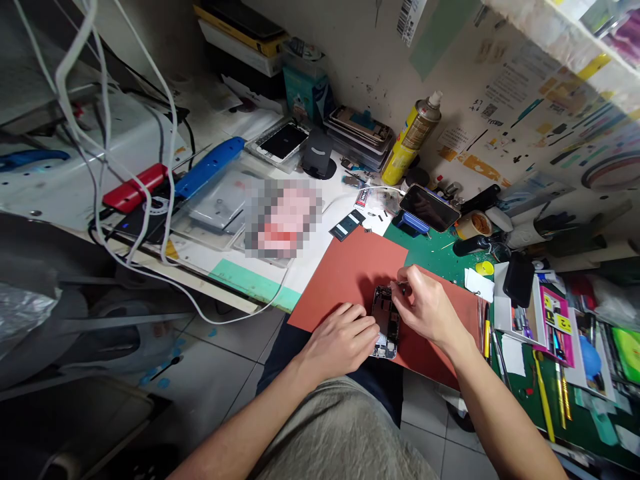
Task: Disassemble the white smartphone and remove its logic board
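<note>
right hand (pixel 425 303) curls over opened phone (pixel 383 320)

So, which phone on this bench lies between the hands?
The opened phone with bare internal parts, over the flat reddish mat. The black-screened phone on a blue stand and the white-framed phone sit farther away.

Opened phone (pixel 383 320) at the near edge of a red mat (pixel 340 280)

The left hand (pixel 345 338) lay against the phone's left side, fingers curled. The right hand (pixel 425 303) bent over its upper right part, fingertips close together; anything between them was too small to tell. Beyond, another phone (pixel 431 207) leaned on a blue stand (pixel 413 225) above a green mat (pixel 437 253). A yellow spray can (pixel 410 140) stood near the wall (pixel 350 53).
</note>
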Action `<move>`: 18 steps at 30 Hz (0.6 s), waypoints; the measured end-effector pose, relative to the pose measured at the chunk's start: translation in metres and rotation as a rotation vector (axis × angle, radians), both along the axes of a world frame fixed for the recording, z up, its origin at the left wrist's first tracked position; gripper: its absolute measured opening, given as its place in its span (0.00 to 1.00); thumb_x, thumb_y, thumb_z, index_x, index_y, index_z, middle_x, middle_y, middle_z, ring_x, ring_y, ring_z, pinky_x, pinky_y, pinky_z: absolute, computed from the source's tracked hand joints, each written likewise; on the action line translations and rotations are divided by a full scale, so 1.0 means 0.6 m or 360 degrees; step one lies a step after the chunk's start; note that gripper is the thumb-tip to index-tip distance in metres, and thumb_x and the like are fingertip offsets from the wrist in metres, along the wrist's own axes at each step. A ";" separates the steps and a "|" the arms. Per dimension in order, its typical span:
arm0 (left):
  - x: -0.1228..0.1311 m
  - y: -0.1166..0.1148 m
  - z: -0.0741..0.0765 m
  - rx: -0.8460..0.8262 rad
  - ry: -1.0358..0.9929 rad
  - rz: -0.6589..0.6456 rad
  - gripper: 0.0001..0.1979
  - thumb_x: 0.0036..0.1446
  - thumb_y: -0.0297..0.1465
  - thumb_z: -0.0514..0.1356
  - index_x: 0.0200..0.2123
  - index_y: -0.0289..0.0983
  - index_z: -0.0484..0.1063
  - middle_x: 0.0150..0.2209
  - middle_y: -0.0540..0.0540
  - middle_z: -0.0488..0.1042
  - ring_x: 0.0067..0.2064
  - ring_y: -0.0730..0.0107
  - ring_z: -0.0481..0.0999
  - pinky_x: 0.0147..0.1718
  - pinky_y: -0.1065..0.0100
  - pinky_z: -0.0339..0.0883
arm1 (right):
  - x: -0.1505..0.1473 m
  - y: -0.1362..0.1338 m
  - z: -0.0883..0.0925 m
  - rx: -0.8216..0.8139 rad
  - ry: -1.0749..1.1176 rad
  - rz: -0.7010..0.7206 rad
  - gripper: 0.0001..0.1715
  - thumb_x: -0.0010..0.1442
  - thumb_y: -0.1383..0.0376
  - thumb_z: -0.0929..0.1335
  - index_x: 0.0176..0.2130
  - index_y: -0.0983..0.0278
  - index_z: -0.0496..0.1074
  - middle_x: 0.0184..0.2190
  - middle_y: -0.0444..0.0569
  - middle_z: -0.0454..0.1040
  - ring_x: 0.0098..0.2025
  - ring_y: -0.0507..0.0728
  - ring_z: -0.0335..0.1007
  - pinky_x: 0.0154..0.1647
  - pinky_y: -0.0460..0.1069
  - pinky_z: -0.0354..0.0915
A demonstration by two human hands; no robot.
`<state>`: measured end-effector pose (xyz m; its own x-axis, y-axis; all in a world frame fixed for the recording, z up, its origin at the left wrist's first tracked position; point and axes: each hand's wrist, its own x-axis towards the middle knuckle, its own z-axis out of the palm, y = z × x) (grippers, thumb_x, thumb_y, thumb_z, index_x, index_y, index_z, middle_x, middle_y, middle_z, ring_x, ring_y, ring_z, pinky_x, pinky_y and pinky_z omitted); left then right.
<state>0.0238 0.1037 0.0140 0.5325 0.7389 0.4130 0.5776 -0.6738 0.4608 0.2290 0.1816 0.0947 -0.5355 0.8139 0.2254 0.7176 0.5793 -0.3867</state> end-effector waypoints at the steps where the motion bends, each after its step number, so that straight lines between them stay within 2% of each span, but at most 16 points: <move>1: 0.000 0.000 0.000 -0.0003 0.0002 -0.0002 0.06 0.71 0.29 0.59 0.41 0.38 0.75 0.38 0.47 0.79 0.42 0.60 0.70 0.45 0.56 0.64 | 0.000 0.000 0.000 0.0005 -0.0008 0.0006 0.05 0.74 0.66 0.64 0.43 0.57 0.59 0.34 0.46 0.73 0.31 0.55 0.70 0.30 0.48 0.60; 5: 0.001 0.000 0.000 -0.0011 -0.0007 -0.0002 0.06 0.72 0.28 0.58 0.40 0.38 0.75 0.38 0.47 0.79 0.42 0.60 0.71 0.45 0.56 0.64 | 0.000 0.000 -0.002 0.0021 -0.0029 -0.0029 0.07 0.74 0.66 0.63 0.42 0.57 0.58 0.30 0.43 0.70 0.27 0.54 0.66 0.27 0.48 0.56; 11: 0.002 0.001 0.001 0.0013 0.0000 0.0015 0.07 0.71 0.27 0.58 0.39 0.39 0.74 0.37 0.47 0.78 0.42 0.60 0.71 0.45 0.56 0.64 | 0.001 -0.001 -0.003 0.0043 -0.0036 0.0001 0.07 0.72 0.68 0.63 0.43 0.57 0.58 0.30 0.43 0.70 0.27 0.54 0.65 0.28 0.48 0.57; 14: 0.002 0.000 0.000 0.0009 0.0002 0.0017 0.08 0.72 0.28 0.58 0.37 0.39 0.73 0.36 0.47 0.78 0.42 0.60 0.71 0.45 0.56 0.64 | 0.001 -0.003 -0.003 0.0053 -0.0034 0.0020 0.06 0.71 0.68 0.64 0.43 0.57 0.59 0.32 0.45 0.72 0.30 0.55 0.69 0.30 0.49 0.60; 18: 0.002 0.000 -0.001 0.0002 0.0000 0.0018 0.07 0.72 0.28 0.58 0.39 0.39 0.74 0.37 0.47 0.79 0.42 0.60 0.70 0.45 0.56 0.64 | 0.002 -0.005 -0.006 0.0067 -0.0018 -0.0002 0.06 0.73 0.67 0.64 0.42 0.57 0.59 0.30 0.43 0.70 0.27 0.54 0.65 0.28 0.49 0.58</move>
<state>0.0250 0.1035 0.0136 0.5241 0.7443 0.4139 0.5853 -0.6679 0.4597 0.2302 0.1788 0.0908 -0.5373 0.8043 0.2536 0.7223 0.5941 -0.3539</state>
